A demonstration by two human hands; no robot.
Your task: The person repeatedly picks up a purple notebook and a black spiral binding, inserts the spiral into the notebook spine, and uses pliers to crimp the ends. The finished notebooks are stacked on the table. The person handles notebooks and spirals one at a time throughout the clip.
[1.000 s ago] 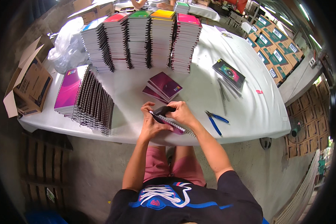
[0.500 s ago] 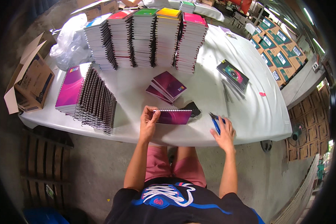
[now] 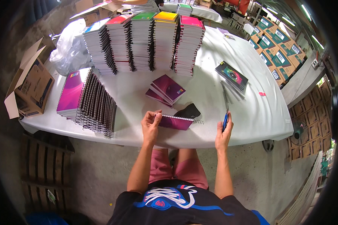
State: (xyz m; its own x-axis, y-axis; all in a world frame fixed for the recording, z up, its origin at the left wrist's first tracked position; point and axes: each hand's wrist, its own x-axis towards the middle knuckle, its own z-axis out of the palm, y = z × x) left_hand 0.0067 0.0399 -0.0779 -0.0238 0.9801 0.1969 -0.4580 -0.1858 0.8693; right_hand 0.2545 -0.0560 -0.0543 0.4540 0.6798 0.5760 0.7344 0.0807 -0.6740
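Observation:
My left hand is closed on the left end of a purple spiral notebook, thumb on top. The notebook's coil runs along its far edge, and a loose length of it sticks out past the right end. My right hand is wrapped round blue-handled pliers, whose tip points away from me, right of the notebook. Behind the notebook lies a dark flat object, partly hidden. A few purple notebooks sit loosely piled beyond it.
Tall notebook stacks line the table's back, and a purple spiral-bound stack stands left. Loose wire coils lie beside a black notebook at the right. An open carton and plastic bag are far left.
My right hand has lifted the pliers and turned them upright, closing round the handles. My left hand has tilted the notebook slightly, its right end lower, and the coil end now shows more.

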